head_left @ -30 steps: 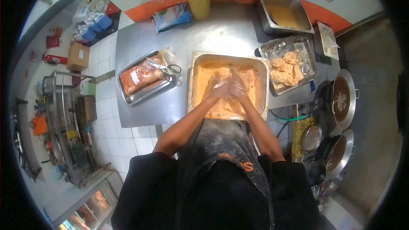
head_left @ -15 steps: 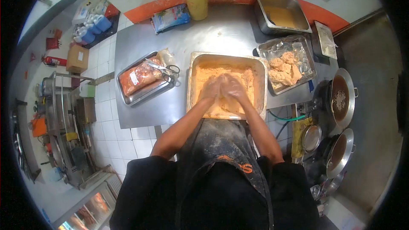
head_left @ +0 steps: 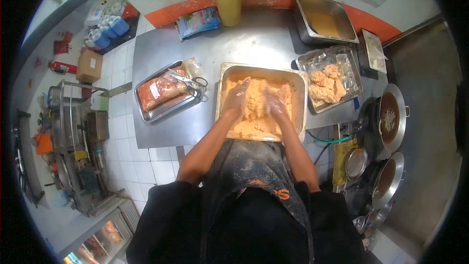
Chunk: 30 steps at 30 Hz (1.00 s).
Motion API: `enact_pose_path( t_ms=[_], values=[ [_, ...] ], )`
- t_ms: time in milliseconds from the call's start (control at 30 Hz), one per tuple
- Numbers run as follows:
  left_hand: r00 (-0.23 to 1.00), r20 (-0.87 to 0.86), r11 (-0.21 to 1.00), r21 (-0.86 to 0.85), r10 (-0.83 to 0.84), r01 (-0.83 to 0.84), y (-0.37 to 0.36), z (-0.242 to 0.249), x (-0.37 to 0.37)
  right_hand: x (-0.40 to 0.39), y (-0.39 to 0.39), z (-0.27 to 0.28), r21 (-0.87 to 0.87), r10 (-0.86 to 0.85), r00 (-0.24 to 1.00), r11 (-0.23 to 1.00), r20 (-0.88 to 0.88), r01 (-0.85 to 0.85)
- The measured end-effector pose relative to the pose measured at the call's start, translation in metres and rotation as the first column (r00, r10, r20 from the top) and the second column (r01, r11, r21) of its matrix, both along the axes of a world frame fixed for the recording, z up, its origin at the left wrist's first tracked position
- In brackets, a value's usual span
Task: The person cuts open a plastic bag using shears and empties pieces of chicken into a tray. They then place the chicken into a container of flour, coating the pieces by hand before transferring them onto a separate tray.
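Observation:
Both hands are inside a deep metal pan (head_left: 305, 102) of orange-tan crumbly coating. My left hand (head_left: 236, 99), at the pan's left side, has its fingers stretched out and apart from the other hand. My right hand (head_left: 275, 106) is on the right side, its fingers smeared by motion. Both look covered by thin clear gloves. Between them lies a coated lump (head_left: 254, 103), and another coated piece (head_left: 285, 93) shows at the pan's upper right.
Left, a tray (head_left: 145, 113) holds bagged meat (head_left: 161, 90) and scissors (head_left: 188, 79). Right, a tray (head_left: 359, 88) holds coated pieces (head_left: 327, 82). Behind are a pan of liquid (head_left: 326, 19), a yellow cylinder (head_left: 227, 0) and a blue packet (head_left: 198, 22). Far right, two woks (head_left: 401, 117).
My hands were close together over the pan's middle; now they have parted, the left shifting left and the right shifting right. The coating between them is uncovered. The view has shifted slightly.

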State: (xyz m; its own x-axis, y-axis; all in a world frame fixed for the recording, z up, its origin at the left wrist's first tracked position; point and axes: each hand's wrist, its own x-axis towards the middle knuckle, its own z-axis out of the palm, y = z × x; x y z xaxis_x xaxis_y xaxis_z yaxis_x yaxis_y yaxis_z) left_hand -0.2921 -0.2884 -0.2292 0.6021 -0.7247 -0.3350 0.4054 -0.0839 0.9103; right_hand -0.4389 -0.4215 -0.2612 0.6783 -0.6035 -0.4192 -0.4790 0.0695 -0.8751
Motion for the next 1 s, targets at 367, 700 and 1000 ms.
enact_pose_path(
  t_ms=[367, 700, 1000],
  values=[
    [0.974, 0.107, 0.923, 0.354, -0.199, 0.150, -0.011, -0.041, 0.010, 0.016, 0.008, 0.007, -0.118, 0.039, 0.930, 0.989, -0.365, -0.088],
    [0.966, -0.069, 0.940, 0.224, -0.247, 0.257, -0.019, 0.027, -0.013, 0.025, 0.009, -0.074, -0.418, 0.099, 0.976, 0.892, -0.194, -0.174],
    [0.753, 0.273, 0.716, 0.604, -0.599, 0.350, 0.011, -0.011, 0.018, -0.001, 0.012, 0.008, -0.244, 0.075, 0.938, 0.956, -0.338, -0.165]
  ],
)
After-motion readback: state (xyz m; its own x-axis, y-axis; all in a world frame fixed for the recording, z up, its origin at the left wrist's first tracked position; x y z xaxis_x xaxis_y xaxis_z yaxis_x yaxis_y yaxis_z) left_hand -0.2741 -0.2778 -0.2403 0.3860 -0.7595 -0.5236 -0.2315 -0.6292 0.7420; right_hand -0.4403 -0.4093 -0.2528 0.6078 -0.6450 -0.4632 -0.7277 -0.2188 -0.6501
